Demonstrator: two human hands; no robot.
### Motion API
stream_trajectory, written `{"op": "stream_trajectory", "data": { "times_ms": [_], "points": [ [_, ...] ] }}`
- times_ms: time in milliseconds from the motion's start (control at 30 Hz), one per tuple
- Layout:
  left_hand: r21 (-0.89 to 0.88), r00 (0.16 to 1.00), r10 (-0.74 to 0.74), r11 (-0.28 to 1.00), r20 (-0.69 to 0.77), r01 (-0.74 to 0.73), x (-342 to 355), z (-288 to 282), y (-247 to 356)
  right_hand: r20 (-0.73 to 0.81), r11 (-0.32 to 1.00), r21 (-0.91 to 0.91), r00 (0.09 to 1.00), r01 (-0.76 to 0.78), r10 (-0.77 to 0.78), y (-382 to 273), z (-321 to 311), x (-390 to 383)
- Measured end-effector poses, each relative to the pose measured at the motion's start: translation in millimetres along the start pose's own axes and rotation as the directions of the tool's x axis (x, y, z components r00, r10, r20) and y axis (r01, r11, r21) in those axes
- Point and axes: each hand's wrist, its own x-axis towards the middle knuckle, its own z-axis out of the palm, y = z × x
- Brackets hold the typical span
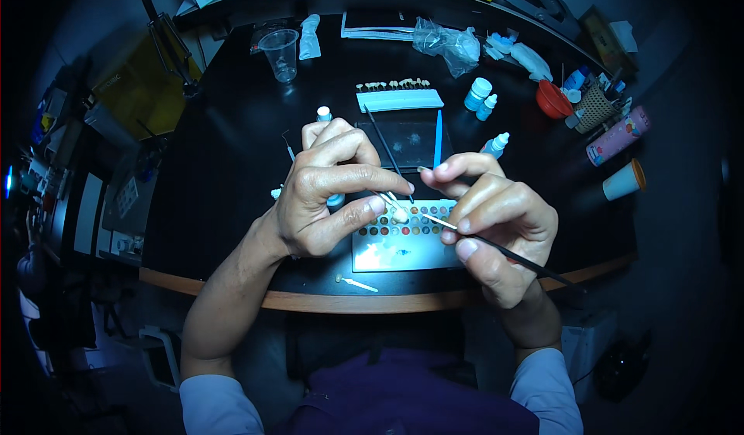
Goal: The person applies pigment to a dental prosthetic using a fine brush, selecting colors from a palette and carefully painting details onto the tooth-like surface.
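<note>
Left grip point(325, 195): pinching a small tooth on a stick point(399, 215).
Right grip point(492, 218): pinching a thin brush point(496, 247), tip at the tooth.
Palette point(403, 241): near the desk point(232, 163) front edge.

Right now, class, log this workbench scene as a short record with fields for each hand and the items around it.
Left hand: pinches a thin stick with a small tooth-shaped piece on its tip
Right hand: holds a fine brush, tip by the piece
Beneath: palette of colour dots
Behind: row of tooth samples, dropper bottles, clear plastic cup
Surface: dark table
</note>
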Motion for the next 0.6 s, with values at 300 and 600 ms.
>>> {"op": "stream_trajectory", "data": {
  "times_ms": [300, 600],
  "points": [
    [0.039, 0.995, 0.096, 0.994, 0.040, -0.098, 4, 0, 3, 0.047, 0.984, -0.030, 0.983, 0.177, -0.175, 18, 6, -5],
    [0.033, 0.993, 0.104, 0.994, 0.052, -0.106, 3, -1, 8, 0.119, 0.972, -0.139, 0.977, 0.191, -0.175, 8, 7, -9]
  ]
}}
